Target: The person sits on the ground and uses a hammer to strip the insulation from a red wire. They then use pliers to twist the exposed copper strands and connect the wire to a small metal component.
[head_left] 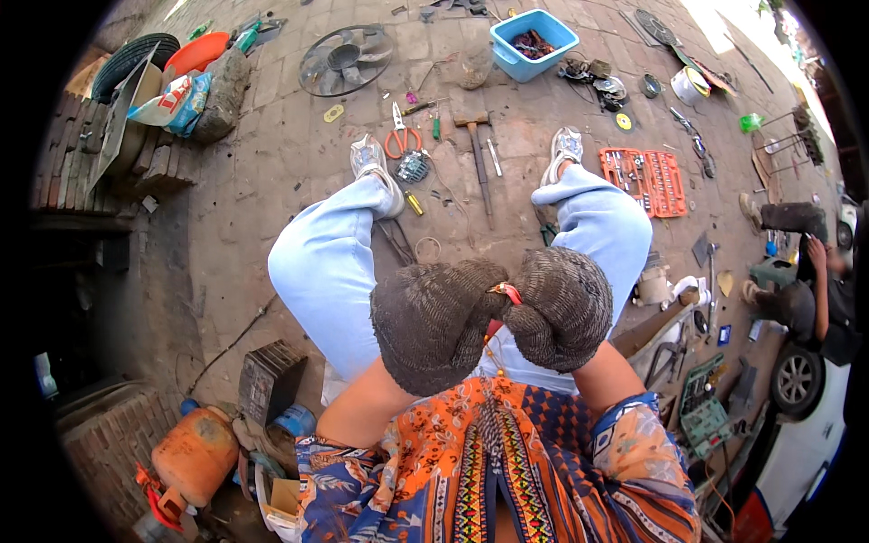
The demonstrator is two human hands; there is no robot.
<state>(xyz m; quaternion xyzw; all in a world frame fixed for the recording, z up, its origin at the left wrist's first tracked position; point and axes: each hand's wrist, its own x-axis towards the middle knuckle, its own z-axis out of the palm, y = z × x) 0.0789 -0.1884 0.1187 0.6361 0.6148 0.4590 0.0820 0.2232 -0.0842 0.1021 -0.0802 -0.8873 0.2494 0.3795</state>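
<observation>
Both my hands wear thick dark knitted gloves and meet in front of my lap. My left hand (433, 319) is closed, its fingertips turned in toward the middle. Beside it my right hand (566, 312) is curled shut. A short red wire (512, 293) with a bare brass-coloured tip pokes out between them, pinched at the fingers. Most of the wire is hidden by the gloves. Just below, a beaded red cord (492, 342) hangs in front of my patterned shirt.
On the brick ground ahead lie red-handled pliers (402, 138), a hammer (474, 149) and an orange socket set (644, 184). Farther off are a fan-like wheel (346, 60) and a blue basin (534, 45). A person (815, 271) sits at the right, near a white car (806, 443). An orange gas cylinder (195, 455) stands lower left.
</observation>
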